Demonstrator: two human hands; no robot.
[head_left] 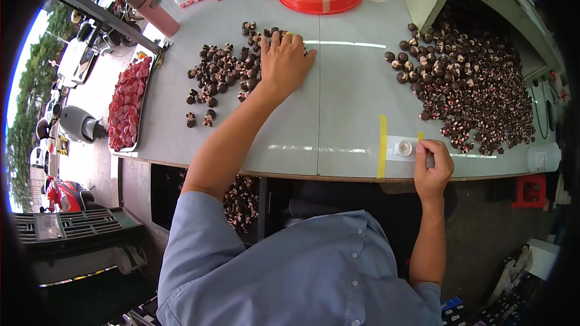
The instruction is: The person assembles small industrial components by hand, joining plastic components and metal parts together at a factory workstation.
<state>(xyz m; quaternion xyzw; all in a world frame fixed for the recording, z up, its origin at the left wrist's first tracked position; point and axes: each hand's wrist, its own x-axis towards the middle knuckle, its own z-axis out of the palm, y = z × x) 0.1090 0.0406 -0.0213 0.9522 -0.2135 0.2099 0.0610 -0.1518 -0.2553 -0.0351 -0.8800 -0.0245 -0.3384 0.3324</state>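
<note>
Many brown pieces [222, 66] lie beside the left grip [284, 65]

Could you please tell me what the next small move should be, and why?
Perhaps the left hand should pinch one piece from the smaller brown pile: it is at that pile with its thumb held apart, while the right hand is beside the small round object.
</note>
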